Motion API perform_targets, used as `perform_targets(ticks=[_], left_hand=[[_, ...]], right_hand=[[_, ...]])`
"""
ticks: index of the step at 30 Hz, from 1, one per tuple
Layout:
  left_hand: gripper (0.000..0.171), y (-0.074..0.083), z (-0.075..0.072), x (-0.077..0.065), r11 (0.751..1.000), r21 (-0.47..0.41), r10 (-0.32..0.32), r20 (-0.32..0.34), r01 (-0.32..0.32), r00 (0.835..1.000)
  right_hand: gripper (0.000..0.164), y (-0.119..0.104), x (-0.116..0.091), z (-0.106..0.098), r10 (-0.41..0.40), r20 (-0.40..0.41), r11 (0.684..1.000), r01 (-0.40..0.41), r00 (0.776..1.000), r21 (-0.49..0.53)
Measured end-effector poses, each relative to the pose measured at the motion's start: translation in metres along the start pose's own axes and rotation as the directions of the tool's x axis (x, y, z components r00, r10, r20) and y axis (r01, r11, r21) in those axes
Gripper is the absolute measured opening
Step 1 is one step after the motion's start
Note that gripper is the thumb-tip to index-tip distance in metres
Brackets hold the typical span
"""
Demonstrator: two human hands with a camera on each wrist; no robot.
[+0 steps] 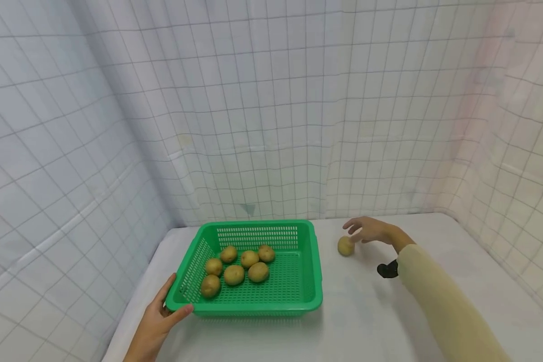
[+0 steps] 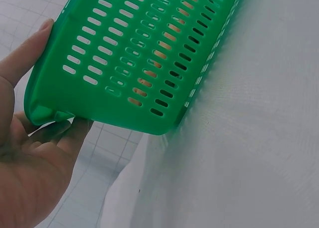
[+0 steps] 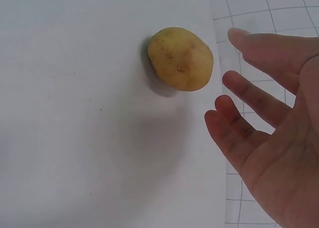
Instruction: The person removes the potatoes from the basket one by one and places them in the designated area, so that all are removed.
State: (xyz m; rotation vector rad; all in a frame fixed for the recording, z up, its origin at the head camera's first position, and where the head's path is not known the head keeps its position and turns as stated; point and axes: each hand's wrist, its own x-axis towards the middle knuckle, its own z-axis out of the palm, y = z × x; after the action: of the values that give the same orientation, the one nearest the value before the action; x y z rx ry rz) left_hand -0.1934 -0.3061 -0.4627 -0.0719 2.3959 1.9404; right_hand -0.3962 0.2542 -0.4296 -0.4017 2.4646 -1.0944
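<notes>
At the right of the table (image 1: 353,322), the right hand (image 1: 373,230) hangs with its fingers loosely bent and spread apart, holding nothing; in its wrist view a gap shows between the fingertips and the loose potato (image 1: 345,247). The likeliest trouble, I would judge, is that rounded potato rolling: a fingertip catching one side before the thumb met the other could push it off across the smooth white surface. A pinch too high on its curved skin might slip as well. At the far side, a tug by the left hand (image 1: 154,317) could tilt the green basket (image 1: 258,306) and send its contents sliding, since that hand grips only the near left corner, thumb on the rim and fingers beneath it.

The loose potato rests on the table just beside the right hand, on its thumb-and-finger side, between it and the basket but nearer the hand. Farther left, inside the basket, seven potatoes (image 1: 234,275) sit toward the left and middle, with bare mesh to their right. Beyond stand white sheets (image 1: 271,100) lined with a dark grid.
</notes>
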Motion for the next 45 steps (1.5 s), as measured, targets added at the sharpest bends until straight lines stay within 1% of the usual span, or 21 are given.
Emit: perform_targets(ticks=[5,13,17,20,24,32,37,41,45], left_hand=[[0.096,-0.001,0.000,-0.003,0.999,0.025,0.023,-0.006,-0.023,1.000],[0.098,0.000,0.000,-0.004,1.000,0.024,0.016,-0.009,-0.016,1.000],[0.098,0.000,-0.001,-0.003,1.000,0.015,0.012,-0.010,-0.011,1.000],[0.098,-0.001,-0.002,-0.005,1.000,0.018,0.007,-0.008,-0.007,1.000],[0.096,-0.003,-0.002,-0.005,1.000,0.024,0.017,-0.008,-0.017,1.000],[0.098,0.000,0.001,-0.004,1.000,0.003,0.026,-0.007,-0.026,1.000],[0.097,-0.001,0.001,-0.004,0.999,-0.008,0.031,-0.005,-0.031,0.999],[0.097,-0.001,0.001,-0.005,0.999,-0.006,0.039,-0.003,-0.039,0.999],[0.098,0.000,0.001,-0.005,1.000,-0.006,0.026,-0.007,-0.026,1.000]], right_hand=[[0.055,-0.007,0.000,0.000,-0.032,0.013,0.999,0.032,0.999,-0.023],[0.051,-0.028,0.000,-0.006,-0.074,0.033,0.992,0.077,0.997,-0.096],[0.049,-0.037,0.000,-0.009,-0.087,0.034,0.992,0.090,0.996,-0.090],[0.049,-0.040,-0.001,-0.007,-0.092,0.048,0.991,0.096,0.995,-0.094],[0.049,-0.043,-0.001,-0.005,-0.096,0.048,0.989,0.101,0.994,-0.107],[0.049,-0.054,0.000,-0.002,-0.138,0.063,0.979,0.146,0.988,-0.145],[0.049,-0.065,0.003,0.002,-0.153,0.071,0.974,0.163,0.986,-0.159],[0.049,-0.075,0.004,0.005,-0.168,0.100,0.972,0.182,0.981,-0.148],[0.049,-0.085,0.005,0.007,-0.192,0.122,0.968,0.209,0.974,-0.138]])
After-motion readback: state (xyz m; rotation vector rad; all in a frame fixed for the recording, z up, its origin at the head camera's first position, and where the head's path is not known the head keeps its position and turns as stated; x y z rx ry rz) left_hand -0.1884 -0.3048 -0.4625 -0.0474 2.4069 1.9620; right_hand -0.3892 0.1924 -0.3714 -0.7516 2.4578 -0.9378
